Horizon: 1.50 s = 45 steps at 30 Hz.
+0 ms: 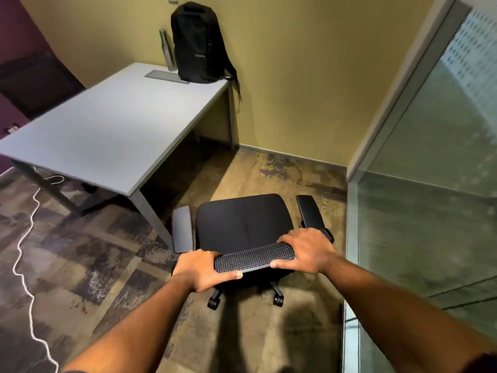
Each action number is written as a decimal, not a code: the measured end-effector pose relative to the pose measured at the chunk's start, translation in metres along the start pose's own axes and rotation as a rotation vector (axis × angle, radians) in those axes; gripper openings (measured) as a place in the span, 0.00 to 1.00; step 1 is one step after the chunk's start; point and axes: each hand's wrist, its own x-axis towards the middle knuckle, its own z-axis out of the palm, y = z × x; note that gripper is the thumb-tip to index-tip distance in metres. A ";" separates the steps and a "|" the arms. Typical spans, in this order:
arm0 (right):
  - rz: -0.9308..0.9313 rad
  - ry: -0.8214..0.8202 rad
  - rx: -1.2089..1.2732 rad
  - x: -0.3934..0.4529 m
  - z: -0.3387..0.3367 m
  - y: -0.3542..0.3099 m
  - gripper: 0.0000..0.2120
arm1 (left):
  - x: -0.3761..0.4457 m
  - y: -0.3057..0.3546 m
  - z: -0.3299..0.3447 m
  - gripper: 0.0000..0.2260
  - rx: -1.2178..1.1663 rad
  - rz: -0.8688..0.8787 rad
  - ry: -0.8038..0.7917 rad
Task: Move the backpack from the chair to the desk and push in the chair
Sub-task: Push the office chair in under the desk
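A black backpack [200,44] stands upright at the far right corner of the grey desk [107,130], leaning on the yellow wall, a strap hanging over the desk's edge. The black office chair [243,224] stands on the carpet to the right of the desk's near corner, its seat bare. My left hand [204,269] grips the left end of the chair's mesh backrest top. My right hand [306,250] grips the right end of the same backrest top.
A metal bottle [166,49] stands beside the backpack. A grey cable flap [166,76] is set into the desk. A white cord [27,251] trails across the carpet at left. A glass partition [430,184] runs close along the chair's right side.
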 end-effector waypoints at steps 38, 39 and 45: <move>-0.495 -0.210 -0.037 0.457 -0.024 0.333 0.51 | 0.397 0.042 -0.090 0.48 -0.050 -0.480 0.121; -0.515 -0.209 -0.041 0.473 -0.024 0.340 0.51 | 0.409 0.044 -0.094 0.48 -0.054 -0.504 0.118; -0.630 -0.210 -0.059 0.559 -0.023 0.366 0.52 | 0.465 0.043 -0.116 0.49 -0.094 -0.647 0.120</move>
